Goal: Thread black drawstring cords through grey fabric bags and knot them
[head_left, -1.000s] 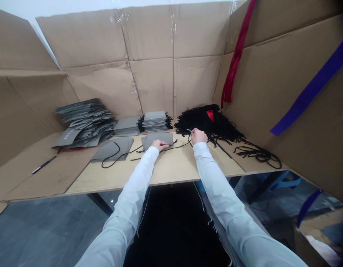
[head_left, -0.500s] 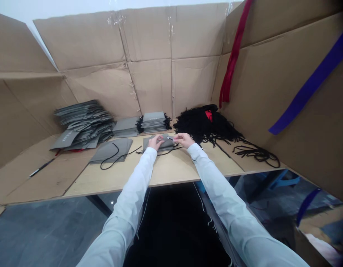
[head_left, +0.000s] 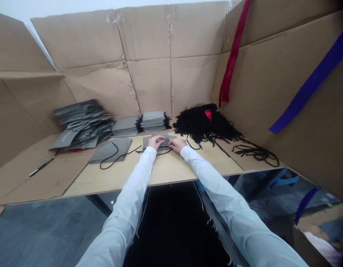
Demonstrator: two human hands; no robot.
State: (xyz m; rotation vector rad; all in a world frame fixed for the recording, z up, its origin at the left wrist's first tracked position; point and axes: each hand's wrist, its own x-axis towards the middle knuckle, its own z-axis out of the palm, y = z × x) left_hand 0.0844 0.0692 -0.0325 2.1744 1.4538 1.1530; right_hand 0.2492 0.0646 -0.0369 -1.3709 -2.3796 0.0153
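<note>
A flat grey piece that looks like a folded paper bag (head_left: 163, 137) lies on the table in front of me, partly hidden by both hands. My left hand (head_left: 155, 142), its fingers curled and closed, grips the left part of the bag. Over the right part, my right hand (head_left: 177, 144) is closed in a pinch. A thin dark length, seemingly black cord (head_left: 164, 146), runs from its fingertips toward the left hand; its exact shape is too small to make out. Another loose black cord (head_left: 197, 148) curves just right of the right hand.
Flat grey bags (head_left: 107, 151) with a cord across them lie left. Behind are a tall heap of bags (head_left: 82, 120), a low stack (head_left: 125, 126) and a corded stack (head_left: 153, 121). A black cord pile (head_left: 205, 124) sits right. A pen-like tool (head_left: 40, 168) lies far left; cardboard walls (head_left: 149, 33) enclose the table.
My right hand has moved left and slightly down, closer to my left hand. The small white-tipped thing at its fingertips no longer shows. My left hand has hardly moved.
</note>
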